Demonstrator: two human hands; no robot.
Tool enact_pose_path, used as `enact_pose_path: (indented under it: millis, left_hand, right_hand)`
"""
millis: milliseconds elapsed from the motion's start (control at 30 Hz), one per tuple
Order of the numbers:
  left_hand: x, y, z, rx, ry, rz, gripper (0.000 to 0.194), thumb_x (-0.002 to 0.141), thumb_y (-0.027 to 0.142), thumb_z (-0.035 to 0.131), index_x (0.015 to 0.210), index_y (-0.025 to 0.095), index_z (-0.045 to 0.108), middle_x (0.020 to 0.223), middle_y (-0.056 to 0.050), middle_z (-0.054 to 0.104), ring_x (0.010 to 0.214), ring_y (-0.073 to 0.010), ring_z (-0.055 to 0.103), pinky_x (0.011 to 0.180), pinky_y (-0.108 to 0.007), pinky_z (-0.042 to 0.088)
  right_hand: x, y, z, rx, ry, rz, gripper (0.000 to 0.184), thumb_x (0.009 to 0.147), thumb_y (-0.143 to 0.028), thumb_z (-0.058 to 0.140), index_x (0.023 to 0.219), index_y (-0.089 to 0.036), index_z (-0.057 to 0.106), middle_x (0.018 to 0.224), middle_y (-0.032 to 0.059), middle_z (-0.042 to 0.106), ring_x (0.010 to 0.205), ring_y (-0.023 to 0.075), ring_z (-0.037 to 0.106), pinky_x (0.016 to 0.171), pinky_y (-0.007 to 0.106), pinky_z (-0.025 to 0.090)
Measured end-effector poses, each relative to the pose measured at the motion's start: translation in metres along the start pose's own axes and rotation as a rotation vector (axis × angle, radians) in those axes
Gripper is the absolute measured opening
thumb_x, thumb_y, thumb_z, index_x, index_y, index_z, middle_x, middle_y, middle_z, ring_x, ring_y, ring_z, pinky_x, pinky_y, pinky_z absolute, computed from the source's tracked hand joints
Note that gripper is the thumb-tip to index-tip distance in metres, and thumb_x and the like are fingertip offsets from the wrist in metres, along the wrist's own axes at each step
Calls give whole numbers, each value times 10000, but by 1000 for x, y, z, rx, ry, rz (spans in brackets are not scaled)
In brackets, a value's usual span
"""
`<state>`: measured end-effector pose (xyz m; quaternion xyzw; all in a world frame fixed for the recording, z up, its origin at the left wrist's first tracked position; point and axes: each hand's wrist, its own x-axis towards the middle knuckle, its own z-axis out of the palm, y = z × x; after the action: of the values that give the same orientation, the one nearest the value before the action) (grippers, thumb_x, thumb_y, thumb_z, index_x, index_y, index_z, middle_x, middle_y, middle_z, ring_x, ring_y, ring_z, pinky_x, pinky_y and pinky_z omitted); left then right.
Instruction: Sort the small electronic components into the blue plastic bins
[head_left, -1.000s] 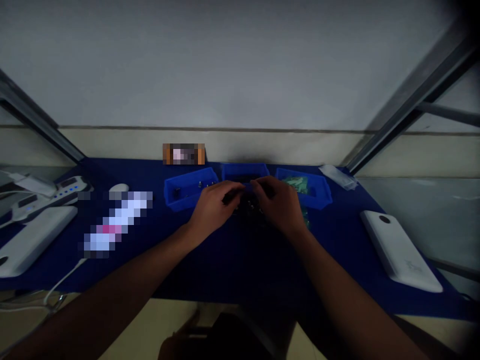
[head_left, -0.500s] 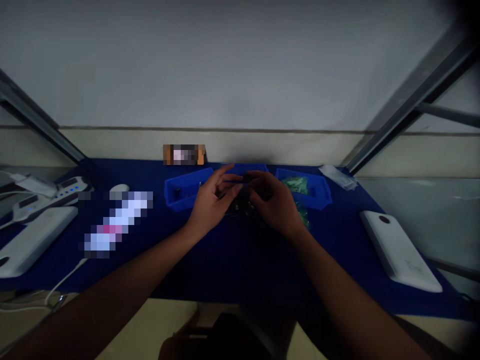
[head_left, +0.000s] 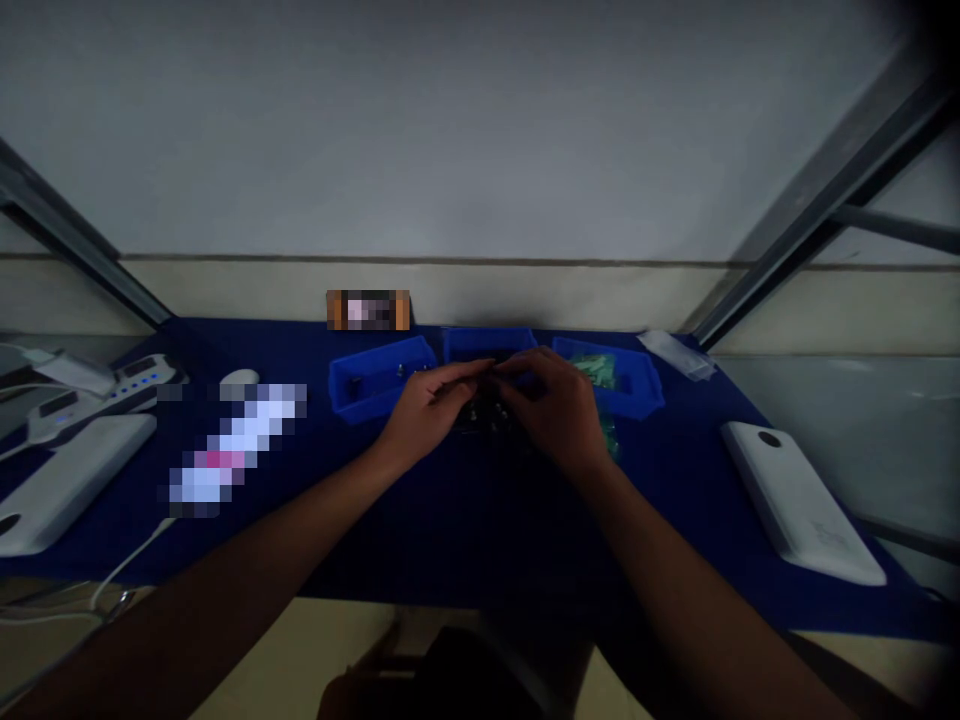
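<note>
My left hand (head_left: 427, 412) and my right hand (head_left: 559, 410) meet at the fingertips over the middle of the table. Thumb and fingers of each are pinched together; whatever lies between them is too small and dark to make out. Just below the fingertips lies a pile of small dark parts with shiny spots (head_left: 487, 415). Behind my left hand stands a blue bin (head_left: 360, 385) with a few small shiny pieces. Another blue bin (head_left: 491, 342) is directly behind the fingertips, its contents mostly hidden. Right of my right hand, a third blue bin (head_left: 637, 385) holds green packets (head_left: 596, 369).
A white power bank (head_left: 802, 500) lies at the right, a similar white one (head_left: 75, 480) at the left. Near the left one are a power strip (head_left: 135, 375), a white mouse-like object (head_left: 240, 382) and a blurred-out phone-like object (head_left: 236, 450). Clear plastic bags (head_left: 675, 354) lie back right.
My left fingers spread apart half a second ago and have since closed to a pinch against my right fingertips. My right hand has barely shifted. The bins have stayed in place.
</note>
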<state>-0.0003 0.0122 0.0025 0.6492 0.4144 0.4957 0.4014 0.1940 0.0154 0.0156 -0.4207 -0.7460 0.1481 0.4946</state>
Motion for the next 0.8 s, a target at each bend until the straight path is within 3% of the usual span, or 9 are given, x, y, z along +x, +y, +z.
enact_pose_path:
  millis: [167, 300, 467, 800]
  left_hand:
    - [1, 0, -3, -8, 84, -62, 339, 919, 425, 753, 1170, 203, 800, 1136, -75, 818, 1021, -242, 770, 924, -359, 601]
    - [1, -4, -4, -21, 90, -98, 283, 883, 398, 793, 1082, 197, 798, 960, -58, 824, 862, -213, 771, 786, -324, 599]
    - [1, -3, 0, -11, 65, -57, 258, 858, 348, 826, 1060, 194, 779, 1036, -61, 818, 958, -212, 773, 892, -339, 596]
    - [-2, -4, 3, 10, 20, -97, 348, 830, 378, 855, 1106, 202, 738, 995, -59, 804, 926, -223, 770, 822, -332, 603]
  right_hand:
    - [-1, 2, 3, 30, -19, -65, 169, 865, -234, 824, 1028, -237, 778, 1046, 44, 753, 961, 216, 726, 893, 355, 584]
    - [-2, 1, 1, -3, -3, -56, 169, 971, -230, 693, 1112, -258, 782, 1072, 49, 760, 981, 217, 724, 911, 369, 585]
    - [-4, 10, 4, -77, -60, -148, 472, 966, -30, 519, 1274, -294, 759, 1183, 50, 742, 1090, 215, 694, 979, 385, 568]
    - [-3, 18, 2, -242, -103, -223, 231, 1012, -189, 634, 1163, -244, 800, 1105, 75, 758, 1024, 251, 671, 899, 387, 559]
